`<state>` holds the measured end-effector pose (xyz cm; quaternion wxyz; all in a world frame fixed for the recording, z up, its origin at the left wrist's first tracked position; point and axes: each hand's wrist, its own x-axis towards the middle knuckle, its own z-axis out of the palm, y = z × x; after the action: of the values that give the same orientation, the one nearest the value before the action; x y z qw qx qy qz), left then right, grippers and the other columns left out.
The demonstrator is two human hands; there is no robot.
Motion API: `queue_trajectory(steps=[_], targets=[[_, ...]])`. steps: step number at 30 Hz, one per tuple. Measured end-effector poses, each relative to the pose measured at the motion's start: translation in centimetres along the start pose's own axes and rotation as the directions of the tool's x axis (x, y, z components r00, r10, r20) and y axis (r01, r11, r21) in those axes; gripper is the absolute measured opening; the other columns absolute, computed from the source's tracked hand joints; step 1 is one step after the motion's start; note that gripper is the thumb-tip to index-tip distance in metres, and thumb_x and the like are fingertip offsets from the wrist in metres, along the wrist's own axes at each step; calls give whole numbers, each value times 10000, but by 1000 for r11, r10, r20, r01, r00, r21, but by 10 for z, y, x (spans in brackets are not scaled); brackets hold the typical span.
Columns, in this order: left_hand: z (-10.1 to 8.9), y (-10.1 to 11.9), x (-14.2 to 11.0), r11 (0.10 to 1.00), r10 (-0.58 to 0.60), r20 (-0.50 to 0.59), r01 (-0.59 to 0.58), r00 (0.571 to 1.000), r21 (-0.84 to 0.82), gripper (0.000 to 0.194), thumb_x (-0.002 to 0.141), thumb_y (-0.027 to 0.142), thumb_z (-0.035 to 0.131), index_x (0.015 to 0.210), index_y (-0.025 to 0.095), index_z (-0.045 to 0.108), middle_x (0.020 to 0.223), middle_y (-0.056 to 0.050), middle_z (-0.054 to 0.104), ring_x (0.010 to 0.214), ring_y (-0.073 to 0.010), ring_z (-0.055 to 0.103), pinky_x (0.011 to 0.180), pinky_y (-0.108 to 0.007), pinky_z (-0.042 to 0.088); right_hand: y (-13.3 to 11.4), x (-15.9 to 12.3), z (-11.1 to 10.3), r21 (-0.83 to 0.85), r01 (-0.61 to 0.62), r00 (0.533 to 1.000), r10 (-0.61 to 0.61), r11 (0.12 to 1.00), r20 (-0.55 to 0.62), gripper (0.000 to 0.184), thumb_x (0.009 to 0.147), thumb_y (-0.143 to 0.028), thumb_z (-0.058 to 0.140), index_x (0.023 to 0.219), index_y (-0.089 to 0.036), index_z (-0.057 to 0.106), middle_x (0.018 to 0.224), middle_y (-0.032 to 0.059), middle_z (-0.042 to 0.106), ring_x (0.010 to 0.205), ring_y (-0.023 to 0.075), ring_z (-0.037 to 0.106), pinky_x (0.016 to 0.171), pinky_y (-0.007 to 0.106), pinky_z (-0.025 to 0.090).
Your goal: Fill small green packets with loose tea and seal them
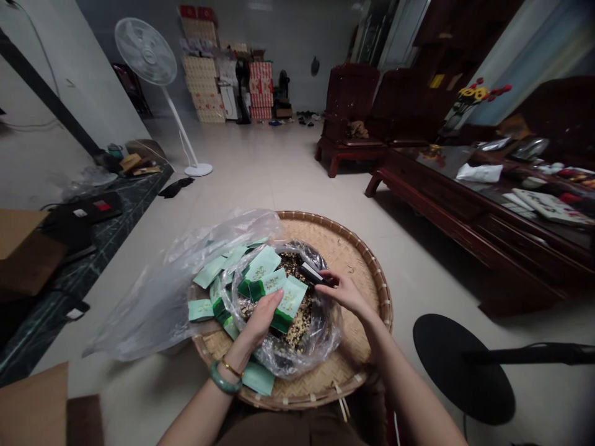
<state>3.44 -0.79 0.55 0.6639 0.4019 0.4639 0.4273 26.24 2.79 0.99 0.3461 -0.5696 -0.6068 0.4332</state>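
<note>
My left hand point(264, 316) is closed on a green tea-bag-like packet point(290, 300) with printed leaves. Against it lie more green packets point(261, 265), some heaped at the left on a clear plastic sheet point(153, 303). My right hand point(341, 290) grips a small black tool with a pale strip point(310, 272), held just right of the packet; its exact kind is unclear. Below both hands, an open clear plastic bag point(325, 337) holds a loose dark-and-tan dry mix point(300, 325). The bag rests on a round woven bamboo tray point(367, 260). One packet point(258, 376) lies at the tray's near edge.
A white standing fan point(198, 169) stands ahead on the left, with stacked boxes point(202, 87) behind it. On the right are a dark wooden table point(432, 204) and chairs point(351, 105). A black round base point(460, 371) is close at my right. Cardboard boxes point(35, 402) lie at the left.
</note>
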Motion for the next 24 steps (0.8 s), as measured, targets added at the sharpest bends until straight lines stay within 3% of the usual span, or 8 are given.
queue_trajectory(steps=[3, 6, 10, 13, 17, 20, 24], targets=[[0, 0, 0, 1000, 27, -23, -27, 999, -9, 508, 697, 569, 685, 909, 108, 705, 855, -100, 737, 956, -268, 638, 858, -359, 488, 13, 0, 2, -293, 95, 989, -125, 951, -83, 468, 648, -332, 759, 1077, -180, 651, 1056, 101, 662, 963, 266, 578, 872, 409, 435], [2, -3, 0, 999, 46, -55, -46, 997, -3, 521, 676, 573, 698, 919, 112, 704, 898, -93, 736, 960, -263, 635, 912, -371, 458, 13, -5, 8, -383, 149, 972, -206, 911, -112, 388, 713, -317, 709, 1074, -183, 656, 1071, 110, 651, 1021, 277, 550, 910, 425, 412], [6, -6, -2, 994, 101, -69, -97, 993, 54, 485, 736, 553, 645, 959, 125, 696, 955, -86, 726, 975, -254, 625, 919, -357, 451, -3, -11, 27, -118, 215, 962, -231, 970, -144, 273, 864, -400, 528, 972, -202, 681, 977, 80, 678, 914, 224, 600, 823, 353, 455], [7, -3, -2, 980, 136, -22, -131, 990, 147, 417, 766, 501, 625, 952, 135, 699, 946, -78, 720, 957, -243, 622, 901, -344, 458, -13, -16, 42, 61, 176, 979, -169, 982, -110, 267, 801, -439, 601, 796, -188, 692, 788, 61, 681, 719, 196, 605, 661, 302, 471], [4, 10, -2, 953, 198, -21, -188, 980, 238, 357, 693, 390, 708, 965, 160, 703, 942, -68, 718, 900, -231, 631, 844, -332, 478, -24, -26, 50, 34, 265, 961, -261, 964, -92, 254, 792, -415, 630, 667, -201, 685, 675, 48, 649, 650, 186, 577, 629, 301, 455], [2, 19, -3, 901, 322, -46, -291, 946, 323, 186, 674, 319, 723, 781, 168, 737, 835, -69, 718, 851, -225, 626, 825, -318, 467, -30, -32, 48, 14, 351, 934, -349, 936, -76, 233, 795, -400, 638, 665, -215, 692, 677, 51, 652, 667, 192, 581, 650, 312, 458], [4, 21, -7, 867, 414, -93, -361, 906, 342, 147, 670, 320, 726, 650, 175, 731, 696, -55, 690, 743, -208, 606, 753, -304, 465, -27, -34, 52, 150, 229, 972, -220, 962, -78, 238, 703, -408, 718, 822, -203, 697, 736, 39, 662, 652, 176, 581, 605, 289, 464]])
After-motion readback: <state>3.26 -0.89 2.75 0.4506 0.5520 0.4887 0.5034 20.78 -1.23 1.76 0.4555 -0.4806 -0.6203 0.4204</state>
